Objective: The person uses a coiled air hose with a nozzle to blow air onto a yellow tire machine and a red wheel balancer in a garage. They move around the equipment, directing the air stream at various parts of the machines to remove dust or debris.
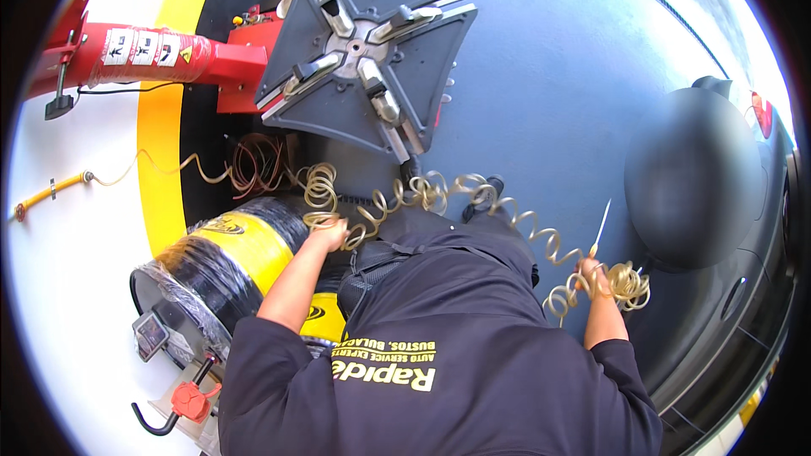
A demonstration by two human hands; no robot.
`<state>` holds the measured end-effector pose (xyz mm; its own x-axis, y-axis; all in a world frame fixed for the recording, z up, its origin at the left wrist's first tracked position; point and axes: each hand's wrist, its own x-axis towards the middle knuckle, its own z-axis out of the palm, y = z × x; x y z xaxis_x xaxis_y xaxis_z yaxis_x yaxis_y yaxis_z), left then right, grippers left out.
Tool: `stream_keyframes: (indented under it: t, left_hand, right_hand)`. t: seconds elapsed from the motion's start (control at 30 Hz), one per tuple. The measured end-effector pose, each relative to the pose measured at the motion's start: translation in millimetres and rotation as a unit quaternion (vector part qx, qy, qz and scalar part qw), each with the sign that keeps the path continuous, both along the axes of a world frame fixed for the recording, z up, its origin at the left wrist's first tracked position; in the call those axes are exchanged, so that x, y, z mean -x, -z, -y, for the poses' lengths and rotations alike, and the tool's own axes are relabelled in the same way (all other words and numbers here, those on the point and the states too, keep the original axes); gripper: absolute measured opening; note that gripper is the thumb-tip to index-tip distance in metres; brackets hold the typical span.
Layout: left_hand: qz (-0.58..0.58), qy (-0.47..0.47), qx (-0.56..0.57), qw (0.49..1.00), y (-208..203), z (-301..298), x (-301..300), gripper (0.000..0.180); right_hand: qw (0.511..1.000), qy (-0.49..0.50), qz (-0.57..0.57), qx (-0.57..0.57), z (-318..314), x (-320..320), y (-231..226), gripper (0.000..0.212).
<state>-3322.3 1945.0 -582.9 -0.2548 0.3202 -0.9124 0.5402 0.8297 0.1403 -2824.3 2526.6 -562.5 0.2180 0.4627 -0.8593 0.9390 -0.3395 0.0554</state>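
The left hand point(328, 235) is closing around loops of a coiled tan air hose point(439, 194), just beside the plastic-wrapped drum point(245, 249). The right hand point(591, 277) is gripping the hose's other stretch, with a bunch of loops hanging about its wrist side; a slim pale rod point(602, 226) is pointing upward from its fingers. The hose is spanning between both hands in front of the body, while its far end is running left toward a yellow pipe point(55, 194) on the white wall.

Writing is showing in several places. Bold yellow lettering point(384, 363) is crossing the front of the black shirt point(507, 380), reading upside down: one large word with smaller lines beside it. The drum is wearing a yellow band bearing a black emblem, partly glaring under its wrapping. White pictogram labels point(144, 47) and a small yellow warning triangle point(186, 54) are lining the red arm point(228, 63) of the tyre changer, whose dark turntable point(422, 76) is carrying four metal clamps ahead of the hands. A dark car point(718, 346) is standing at the right, near a blurred patch.
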Motion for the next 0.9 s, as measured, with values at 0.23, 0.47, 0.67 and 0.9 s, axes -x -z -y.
stream_keyframes:
  t: [0.23,0.47,0.67,0.9]
  left_hand:
    - [0.057,-0.081,-0.058,0.993,41.5,48.7,32.7,0.036]
    - [0.090,0.186,-0.109,0.972,39.2,13.6,31.1,0.023]
    - [-0.057,0.004,0.097,0.994,-17.0,-60.9,2.8,0.056]
    - [0.095,-0.407,-0.175,0.891,-9.9,-49.4,-13.3,0.042]
  right_hand:
    - [0.944,0.268,0.086,0.174,100.1,-85.0,-44.9,0.016]
    - [0.875,0.468,-0.046,-0.118,56.1,-171.1,-84.0,0.013]
    - [0.822,0.243,-0.203,-0.472,-30.6,-205.3,-124.6,0.022]
    - [0.800,0.300,-0.397,-0.336,-54.2,-177.9,-115.7,0.053]
